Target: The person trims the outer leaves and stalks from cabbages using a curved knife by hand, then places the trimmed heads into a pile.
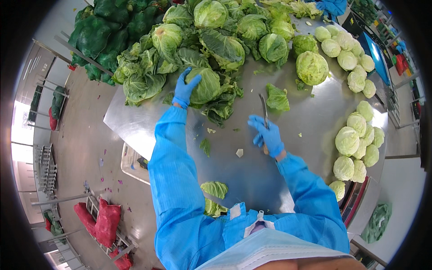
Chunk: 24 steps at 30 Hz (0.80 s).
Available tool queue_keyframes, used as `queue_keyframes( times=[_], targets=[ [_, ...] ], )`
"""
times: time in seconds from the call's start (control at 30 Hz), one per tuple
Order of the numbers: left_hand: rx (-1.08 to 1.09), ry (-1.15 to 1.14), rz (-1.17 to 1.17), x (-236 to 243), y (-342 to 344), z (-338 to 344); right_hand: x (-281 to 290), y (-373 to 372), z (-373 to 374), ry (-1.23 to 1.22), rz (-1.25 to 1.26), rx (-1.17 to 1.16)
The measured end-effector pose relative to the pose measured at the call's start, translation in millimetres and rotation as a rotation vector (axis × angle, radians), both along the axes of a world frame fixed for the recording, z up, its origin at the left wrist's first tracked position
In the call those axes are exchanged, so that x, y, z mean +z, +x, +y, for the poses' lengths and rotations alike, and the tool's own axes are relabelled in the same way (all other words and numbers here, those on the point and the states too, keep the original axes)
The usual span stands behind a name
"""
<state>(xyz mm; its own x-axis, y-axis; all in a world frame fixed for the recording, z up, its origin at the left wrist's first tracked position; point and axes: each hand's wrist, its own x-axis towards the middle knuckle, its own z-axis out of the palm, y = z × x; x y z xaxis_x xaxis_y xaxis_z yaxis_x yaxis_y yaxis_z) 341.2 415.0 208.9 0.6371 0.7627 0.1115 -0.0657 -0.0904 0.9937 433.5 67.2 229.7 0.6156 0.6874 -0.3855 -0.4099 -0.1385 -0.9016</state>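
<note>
The leafy cabbage (207,86) lay at the near side of the far-left heap (167,40) on the steel table (315,128), left hand (183,89) spread against it, right hand (268,136) closed around a curved knife (265,114), whose bare blade (262,101) could cut the left hand if the cabbage rolled.

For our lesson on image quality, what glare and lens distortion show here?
Head view: glare whitens patches of the metal table; a bright opening far left is washed out; head view: fisheye distortion bows the table's right edge, black filling the corners.
</note>
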Motion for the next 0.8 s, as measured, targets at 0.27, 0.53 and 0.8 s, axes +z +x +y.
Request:
queue_keyframes(
  times=[0.27,0.53,0.8],
  targets=[
    [-0.141,-0.565,-0.252,-70.8,-93.1,-181.6,-20.9,0.9,67.2,0.094,-0.025,0.202],
    [-0.138,0.194,0.316,49.1,-152.6,-280.8,-8.8,-82.3,-75.2,-0.139,0.232,0.387],
    [-0.144,0.781,0.53,48.0,-158.7,-316.7,-3.7,-108.9,-92.8,0.16,-0.214,0.275]
  ],
)
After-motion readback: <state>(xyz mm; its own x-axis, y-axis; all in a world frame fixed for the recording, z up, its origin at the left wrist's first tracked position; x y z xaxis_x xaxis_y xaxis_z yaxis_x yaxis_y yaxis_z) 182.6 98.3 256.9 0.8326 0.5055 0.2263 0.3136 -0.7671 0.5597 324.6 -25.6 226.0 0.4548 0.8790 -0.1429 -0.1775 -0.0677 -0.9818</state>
